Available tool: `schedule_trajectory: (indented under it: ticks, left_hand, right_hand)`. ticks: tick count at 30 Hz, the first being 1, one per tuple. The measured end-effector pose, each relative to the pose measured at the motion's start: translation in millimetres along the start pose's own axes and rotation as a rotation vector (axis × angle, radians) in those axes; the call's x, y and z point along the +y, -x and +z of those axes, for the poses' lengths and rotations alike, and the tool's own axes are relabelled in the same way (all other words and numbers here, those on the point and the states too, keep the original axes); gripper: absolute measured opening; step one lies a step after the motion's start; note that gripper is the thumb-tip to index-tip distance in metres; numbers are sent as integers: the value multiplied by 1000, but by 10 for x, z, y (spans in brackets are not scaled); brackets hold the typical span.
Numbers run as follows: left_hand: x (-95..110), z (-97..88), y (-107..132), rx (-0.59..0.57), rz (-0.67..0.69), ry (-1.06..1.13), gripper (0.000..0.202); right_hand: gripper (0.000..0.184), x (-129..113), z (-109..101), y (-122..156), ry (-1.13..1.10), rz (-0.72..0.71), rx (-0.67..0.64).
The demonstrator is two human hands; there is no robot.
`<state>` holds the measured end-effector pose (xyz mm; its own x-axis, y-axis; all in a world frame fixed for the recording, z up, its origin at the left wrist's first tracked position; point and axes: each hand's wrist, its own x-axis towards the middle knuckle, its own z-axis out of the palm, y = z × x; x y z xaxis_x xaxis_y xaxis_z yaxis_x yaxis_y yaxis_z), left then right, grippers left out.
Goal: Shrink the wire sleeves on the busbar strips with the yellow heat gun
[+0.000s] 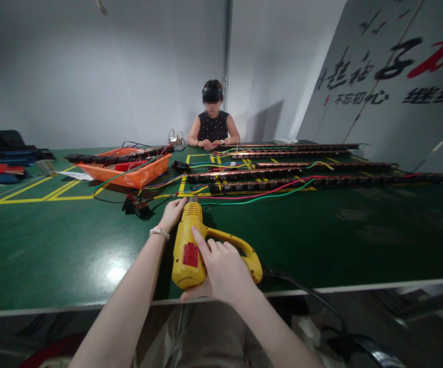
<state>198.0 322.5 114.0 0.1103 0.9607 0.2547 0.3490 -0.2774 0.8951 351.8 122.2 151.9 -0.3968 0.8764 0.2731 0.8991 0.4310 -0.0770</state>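
Observation:
A yellow heat gun (189,250) with a red label is in my right hand (229,268), its nozzle pointing away from me over the table. My right hand wraps around the gun's body, with the index finger stretched along its top. Beside the nozzle, my left hand (172,214) has its fingers closed; the gun partly hides the fingertips, and what they hold cannot be made out. Just beyond them run yellow wires (163,196) and a green wire (244,201). A black connector (137,207) lies on the table to the left of that hand.
Long dark strips with copper-coloured edges (282,183) and wires stretch across the green table (71,245). An orange basket (140,176) stands left of centre. Across the table sits a person (213,125), hands at the strips. The gun's black cord (305,289) drops over the front edge.

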Motion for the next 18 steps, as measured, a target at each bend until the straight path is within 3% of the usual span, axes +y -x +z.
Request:
schedule_trajectory:
  ticks: [5,10,18]
  left_hand:
    - [-56,10,-41,9,-13,22,52]
    - [-87,8,-49,-12,1,-6,48]
    - [-38,-18,-10,-12,76,-72,48]
  right_hand:
    - [100,104,-38,51,-14,-65,-1]
    - [114,271,-113,119,-155,-84,-28]
    - [115,573,-185,233,-188,4,-21]
